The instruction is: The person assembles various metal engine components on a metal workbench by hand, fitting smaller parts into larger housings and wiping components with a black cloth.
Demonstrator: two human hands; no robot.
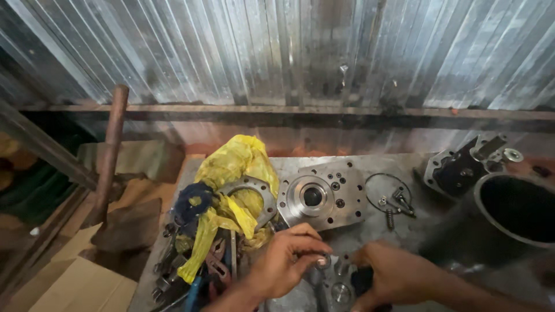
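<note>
My left hand pinches a small metal ring between thumb and fingers at the near edge of the metal bench. My right hand rests beside it, its fingers curled over a grey metal part with round bores; what it grips is hidden. Just beyond both hands lies a square machined steel plate with a central bore and several bolt holes.
A yellow plastic bag lies over a flat gasket-like plate and a heap of pliers and wrenches at the left. A thin black ring with small bolts, a dark pump housing and a large cylinder opening sit right. Cardboard boxes lie lower left.
</note>
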